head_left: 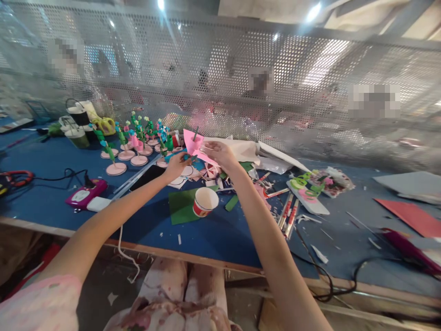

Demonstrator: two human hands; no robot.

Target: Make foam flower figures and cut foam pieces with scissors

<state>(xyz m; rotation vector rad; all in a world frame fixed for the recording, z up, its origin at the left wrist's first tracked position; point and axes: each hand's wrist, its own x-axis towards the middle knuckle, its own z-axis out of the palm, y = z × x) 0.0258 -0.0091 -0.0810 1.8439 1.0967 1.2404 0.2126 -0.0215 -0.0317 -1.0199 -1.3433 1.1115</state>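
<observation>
Perforated mesh (pixel 220 50) spans the upper frame behind a blue table (pixel 223 239). Below centre lies green paper (pixel 181 209), presumably left within reach. Above it, mid-frame, the right hand (pixel 219 154) pinches pink paper (pixel 193 145), seemingly to steady it; the left hand (pixel 178 165) curls close beneath, its grip unclear. A paper cup (pixel 206 202) overlaps the green paper.

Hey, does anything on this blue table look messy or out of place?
Yes, a bit: paper scraps lie strewn over the blue table, in the middle and to the right, looking like uncleared litter. A white cord dangles over the front edge, where it might snag. No spill shows.
</observation>
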